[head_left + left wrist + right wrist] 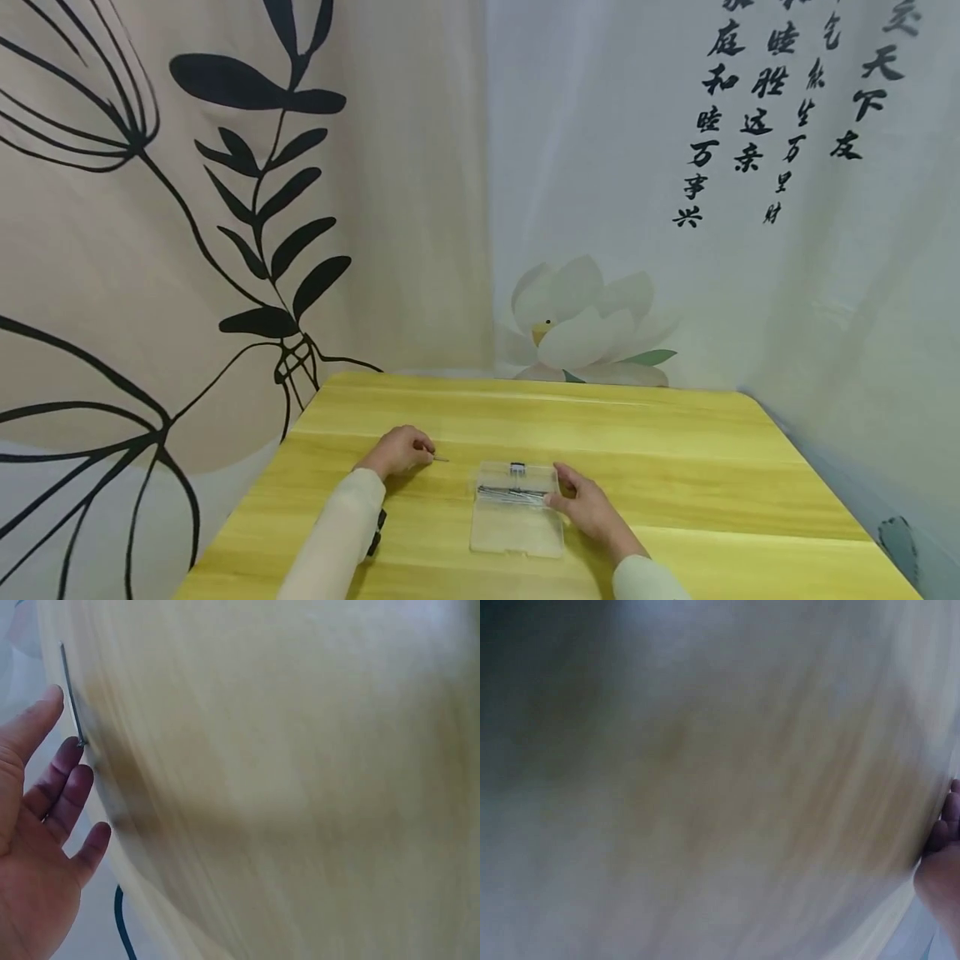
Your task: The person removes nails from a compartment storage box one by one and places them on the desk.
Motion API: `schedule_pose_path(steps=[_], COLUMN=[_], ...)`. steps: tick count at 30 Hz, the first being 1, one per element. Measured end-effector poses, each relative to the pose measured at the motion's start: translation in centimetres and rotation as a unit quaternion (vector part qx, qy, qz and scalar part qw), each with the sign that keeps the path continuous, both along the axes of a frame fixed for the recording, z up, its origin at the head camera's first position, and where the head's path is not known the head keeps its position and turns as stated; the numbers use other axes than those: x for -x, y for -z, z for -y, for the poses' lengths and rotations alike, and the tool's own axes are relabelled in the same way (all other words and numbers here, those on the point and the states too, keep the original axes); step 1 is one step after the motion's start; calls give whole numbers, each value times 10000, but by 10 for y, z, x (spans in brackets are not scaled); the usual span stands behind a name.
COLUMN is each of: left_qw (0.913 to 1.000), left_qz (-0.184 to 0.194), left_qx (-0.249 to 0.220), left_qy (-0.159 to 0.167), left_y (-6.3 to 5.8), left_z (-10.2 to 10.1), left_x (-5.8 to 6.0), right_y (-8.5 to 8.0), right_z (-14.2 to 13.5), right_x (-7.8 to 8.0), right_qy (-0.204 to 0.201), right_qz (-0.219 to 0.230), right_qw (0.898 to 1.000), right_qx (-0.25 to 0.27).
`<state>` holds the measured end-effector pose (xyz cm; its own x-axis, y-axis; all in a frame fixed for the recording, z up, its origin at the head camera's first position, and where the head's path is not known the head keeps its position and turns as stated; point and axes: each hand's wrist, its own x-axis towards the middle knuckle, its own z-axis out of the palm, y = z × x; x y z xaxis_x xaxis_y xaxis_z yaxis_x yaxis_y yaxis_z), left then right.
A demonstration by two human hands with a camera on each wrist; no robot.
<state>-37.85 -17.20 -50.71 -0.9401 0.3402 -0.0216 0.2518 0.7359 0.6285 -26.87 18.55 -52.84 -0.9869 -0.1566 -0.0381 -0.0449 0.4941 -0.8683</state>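
Note:
My left hand (402,451) is low over the table, its thumb and fingers apart in the left wrist view. A thin metal nail (70,694) lies by its fingertips, the headed end touching one finger. My right hand (588,504) holds the right side of a clear plastic box (517,475), thumb in front and fingers behind. Several thin metal nails (513,496) lie together in the box. Its clear lid (516,533) is folded out flat towards me. In the right wrist view only part of the right hand (941,859) shows at the edge; the box is out of sight there.
The yellow wood-grain table (675,467) reaches back to a printed curtain (420,208). A small black object (377,533) lies beside the left forearm, partly hidden by the sleeve. A dark blue-and-white piece (517,469) shows at the back of the box.

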Motion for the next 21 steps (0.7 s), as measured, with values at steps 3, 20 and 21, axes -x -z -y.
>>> schedule_pose_path(steps=[3, 20, 21], left_qw=[9999, 9999, 9999], left_qz=[89, -17, -12], left_qx=[-93, -124, -98], left_qy=[-80, 55, 69], left_y=[-8, -27, -28], left_z=[4, -10, -12], left_x=[-2, -2, -2], right_y=[-1, -5, -4], right_z=[2, 0, 0], right_x=[3, 7, 7], right_qy=[13, 39, 39], right_qz=[-61, 181, 196], right_qw=[10000, 9998, 9998], right_qx=[-62, -107, -99])
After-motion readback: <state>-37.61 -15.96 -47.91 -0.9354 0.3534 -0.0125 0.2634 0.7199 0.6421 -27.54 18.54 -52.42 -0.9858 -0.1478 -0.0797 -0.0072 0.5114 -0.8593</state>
